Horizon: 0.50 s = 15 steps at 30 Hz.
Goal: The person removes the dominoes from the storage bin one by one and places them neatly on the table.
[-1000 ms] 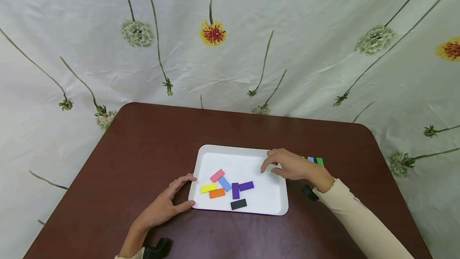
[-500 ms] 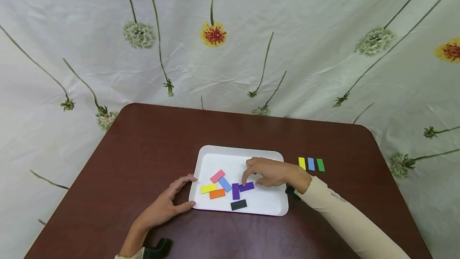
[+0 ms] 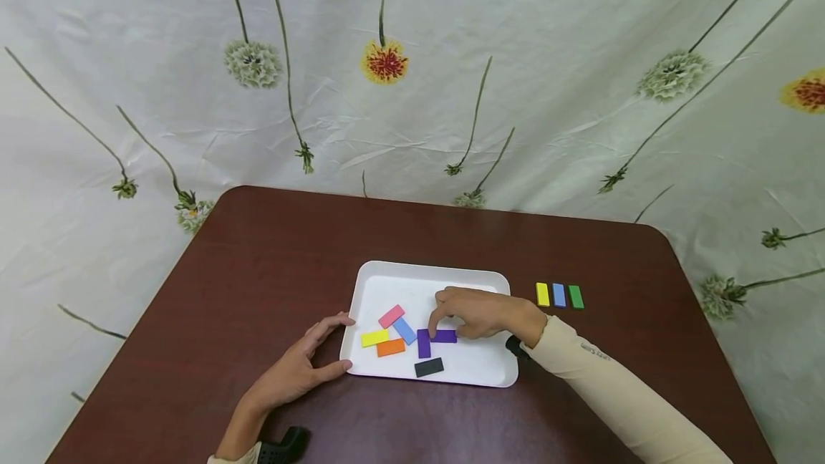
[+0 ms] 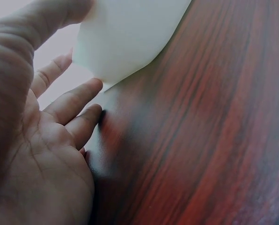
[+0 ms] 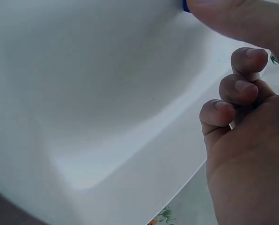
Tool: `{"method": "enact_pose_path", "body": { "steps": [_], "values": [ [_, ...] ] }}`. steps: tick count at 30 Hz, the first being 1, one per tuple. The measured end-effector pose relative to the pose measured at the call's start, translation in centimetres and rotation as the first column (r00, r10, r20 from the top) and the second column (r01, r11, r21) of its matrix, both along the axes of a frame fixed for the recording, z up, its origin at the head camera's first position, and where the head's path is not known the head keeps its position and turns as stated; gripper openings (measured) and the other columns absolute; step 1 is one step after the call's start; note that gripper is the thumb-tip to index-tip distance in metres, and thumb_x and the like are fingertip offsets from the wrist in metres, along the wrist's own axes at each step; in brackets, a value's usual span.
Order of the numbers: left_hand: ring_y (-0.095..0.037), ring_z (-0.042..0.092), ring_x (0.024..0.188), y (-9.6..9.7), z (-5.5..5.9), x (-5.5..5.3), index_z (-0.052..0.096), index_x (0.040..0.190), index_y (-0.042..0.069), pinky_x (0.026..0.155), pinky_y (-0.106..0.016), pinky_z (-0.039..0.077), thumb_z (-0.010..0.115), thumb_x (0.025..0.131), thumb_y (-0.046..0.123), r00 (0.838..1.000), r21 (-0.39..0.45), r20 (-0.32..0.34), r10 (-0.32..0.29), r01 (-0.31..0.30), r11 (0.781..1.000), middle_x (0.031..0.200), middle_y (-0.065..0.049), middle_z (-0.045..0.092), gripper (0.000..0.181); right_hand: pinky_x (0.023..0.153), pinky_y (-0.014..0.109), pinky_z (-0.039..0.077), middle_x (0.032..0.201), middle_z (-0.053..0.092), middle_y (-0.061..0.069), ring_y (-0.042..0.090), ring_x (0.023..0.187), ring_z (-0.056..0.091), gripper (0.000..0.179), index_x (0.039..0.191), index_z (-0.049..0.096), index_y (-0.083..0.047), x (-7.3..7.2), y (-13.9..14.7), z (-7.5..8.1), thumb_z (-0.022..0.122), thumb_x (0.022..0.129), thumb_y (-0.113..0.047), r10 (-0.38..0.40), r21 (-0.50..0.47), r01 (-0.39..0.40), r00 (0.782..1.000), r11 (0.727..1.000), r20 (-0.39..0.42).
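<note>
Purple block, the sideways one in the white tray, sits pinched between thumb and forefinger of the right hand. The left hand, loosely spread, touches the tray's left rim. Reddish-brown table surrounds the tray; pale flowered cloth hangs beyond it. Up close, the forefinger and most of that block are out of sight.

Red-brown table: white tray; near it yellow block, blue block, green block.
</note>
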<state>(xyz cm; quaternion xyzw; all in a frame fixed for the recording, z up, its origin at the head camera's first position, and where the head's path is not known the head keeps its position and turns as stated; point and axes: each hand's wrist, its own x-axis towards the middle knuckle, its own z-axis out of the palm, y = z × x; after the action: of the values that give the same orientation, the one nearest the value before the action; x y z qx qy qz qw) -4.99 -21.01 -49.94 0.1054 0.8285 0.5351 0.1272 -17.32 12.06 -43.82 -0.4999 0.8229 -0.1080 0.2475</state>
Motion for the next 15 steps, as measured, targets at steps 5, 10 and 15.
{"method": "enact_pose_path", "body": {
  "steps": [5,10,15],
  "values": [
    [0.016,0.023,0.139,0.03,0.08,-0.02,0.048,0.141,0.030,0.107,-0.006,0.025,0.079,0.087,0.034,1.000,0.009,-0.004,-0.008,0.008,1.000,0.157,-0.002,0.038,0.062,0.078,0.019,0.040,0.085,0.047,-0.006,0.006,0.085,0.042,0.039,0.108,0.074,-0.029,-0.19,0.25,-0.06,0.072,0.085,0.002,-0.023,0.006,0.023,1.000,1.000,0.011],
    [0.014,0.023,0.140,0.04,0.13,-0.01,0.048,0.141,0.030,0.107,-0.005,0.024,0.079,0.087,0.034,1.000,0.009,-0.005,-0.008,0.008,1.000,0.156,-0.002,0.038,0.062,0.080,0.020,0.041,0.087,0.047,-0.008,0.006,0.088,0.043,0.041,0.111,0.073,-0.032,-0.03,0.43,-0.13,0.074,0.084,0.000,-0.048,0.025,0.047,0.998,0.999,0.036],
    [0.015,0.023,0.139,0.11,0.11,-0.02,0.048,0.140,0.033,0.107,-0.006,0.025,0.079,0.087,0.035,1.000,0.000,0.004,0.001,-0.001,1.000,0.157,-0.002,0.038,0.062,0.081,0.020,0.041,0.090,0.047,-0.008,0.006,0.091,0.044,0.049,0.116,0.070,-0.034,0.20,0.33,0.03,0.074,0.083,0.002,-0.052,0.042,0.050,0.998,0.998,0.042]
  ]
}}
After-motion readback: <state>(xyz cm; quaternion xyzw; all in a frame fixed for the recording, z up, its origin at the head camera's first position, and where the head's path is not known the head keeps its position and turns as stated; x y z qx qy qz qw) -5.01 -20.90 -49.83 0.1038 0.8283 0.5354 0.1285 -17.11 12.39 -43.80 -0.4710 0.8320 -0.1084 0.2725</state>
